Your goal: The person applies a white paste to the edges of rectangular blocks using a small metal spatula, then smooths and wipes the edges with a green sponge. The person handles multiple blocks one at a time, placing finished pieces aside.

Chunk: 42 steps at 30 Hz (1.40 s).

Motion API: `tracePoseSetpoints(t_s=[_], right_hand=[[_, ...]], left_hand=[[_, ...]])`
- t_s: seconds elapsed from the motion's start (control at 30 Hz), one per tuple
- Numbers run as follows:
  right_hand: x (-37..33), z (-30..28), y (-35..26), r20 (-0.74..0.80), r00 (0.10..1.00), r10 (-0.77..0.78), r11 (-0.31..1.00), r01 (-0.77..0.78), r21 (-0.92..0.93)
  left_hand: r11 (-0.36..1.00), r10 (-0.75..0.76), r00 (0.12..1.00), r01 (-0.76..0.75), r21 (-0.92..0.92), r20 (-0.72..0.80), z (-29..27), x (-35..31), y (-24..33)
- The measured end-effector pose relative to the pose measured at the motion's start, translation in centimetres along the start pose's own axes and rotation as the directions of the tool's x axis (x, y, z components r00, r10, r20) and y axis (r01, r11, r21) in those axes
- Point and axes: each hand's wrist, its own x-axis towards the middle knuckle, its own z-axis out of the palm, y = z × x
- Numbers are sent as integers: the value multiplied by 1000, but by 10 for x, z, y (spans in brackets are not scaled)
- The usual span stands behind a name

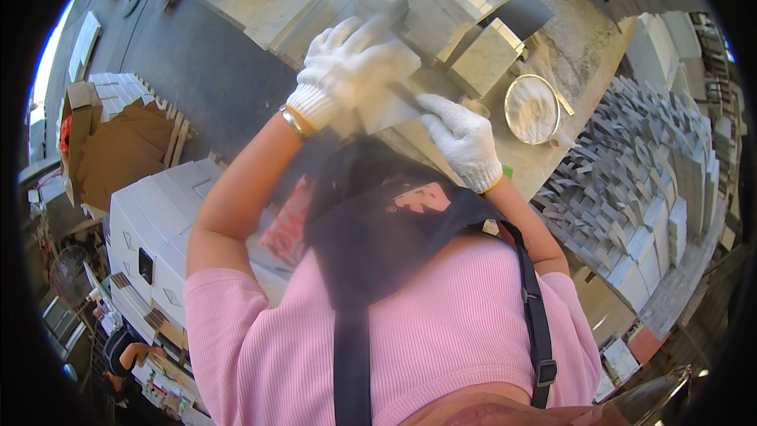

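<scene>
At ten o'clock of the pale stone counter (576,39), the gloved left hand (347,63) lay over a flat marble tile (386,106), its grip pressed together around the tile's upper edge. Just to its right, at about four o'clock from it, the gloved right hand (465,142) touched the tile's lower corner; whether those fingers pinched a tool or only the stone I could not tell (a thin dark strip showed between the two hands). To do this well, the left hand probably needed to hold the tile steady while the right worked in short, even strokes, wrists low. Farther right, stacked marble blocks (473,0) stood at twelve o'clock and a round white-filled bowl (532,109) sat near at three o'clock.
</scene>
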Motion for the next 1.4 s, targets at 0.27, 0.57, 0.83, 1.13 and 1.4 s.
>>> tracePoseSetpoints(t_s=[0.27,0.57,0.83,1.13,1.4], right_hand=[[2,10,1,-79,987,-143,987,137,-82],[-8,-2,-1,-39,996,-81,992,77,-100],[-8,28,-14,72,978,-195,978,200,-62],[23,-10,1,71,990,-118,993,118,-2],[15,-6,-6,64,992,-106,988,112,-107]], left_hand=[[999,-1,1000,1,32,21,5,0,-3],[999,-18,999,16,43,47,6,-3,-6],[998,-40,997,37,46,60,5,-2,-5],[1000,-18,1000,18,14,19,5,-1,-3],[1000,-12,1000,12,24,-15,10,-5,-7]])
